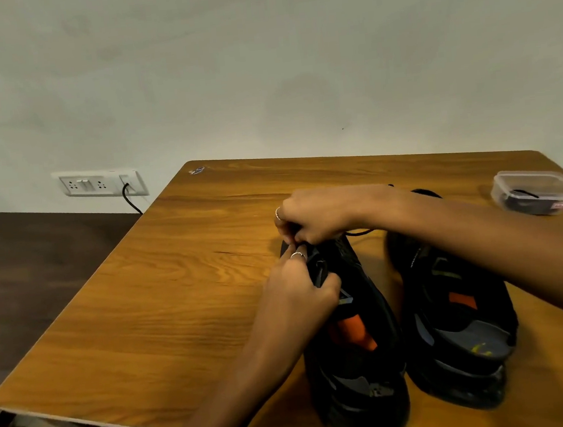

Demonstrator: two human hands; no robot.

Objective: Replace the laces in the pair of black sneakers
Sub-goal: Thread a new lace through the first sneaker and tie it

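Left sneaker (353, 327) near the table's (143, 295) front edge: left hand (301, 294) grips the tongue while right hand (315, 218) pinches the lace (357, 232); best kept taut, fed squarely through each eyelet.

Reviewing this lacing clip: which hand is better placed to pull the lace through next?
Probably the right hand: it pinches at the toe-end eyelets of the left sneaker, with black lace trailing beside it. The left hand grips the upper, steadying it.
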